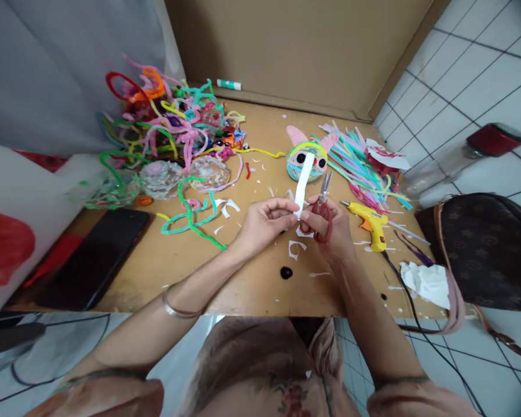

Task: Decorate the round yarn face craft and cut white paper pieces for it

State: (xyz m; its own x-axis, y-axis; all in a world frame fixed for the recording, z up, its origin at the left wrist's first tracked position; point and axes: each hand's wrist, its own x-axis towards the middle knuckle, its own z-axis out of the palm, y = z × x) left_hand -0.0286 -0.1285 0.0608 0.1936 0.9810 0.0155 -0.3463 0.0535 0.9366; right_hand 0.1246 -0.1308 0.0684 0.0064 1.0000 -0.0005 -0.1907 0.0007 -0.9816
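My left hand (pixel 264 220) pinches the lower end of a white paper strip (pixel 304 180) that stands up over the wooden table (pixel 260 278). My right hand (pixel 330 226) is closed through the red handles of small scissors (pixel 323 200), blades pointing up beside the strip, and its fingertips also touch the strip's lower end. Just behind the strip lies a round pipe-cleaner face (pixel 306 159) with pink ears and black eyes. White paper scraps (pixel 295 248) lie under my hands.
A tangled pile of coloured pipe cleaners (pixel 173 124) fills the back left, cut strips (pixel 360 165) the back right. A yellow glue gun (pixel 371 223) lies right of my hand, a black phone (pixel 99 255) front left, a brown bag (pixel 481 249) off the right edge.
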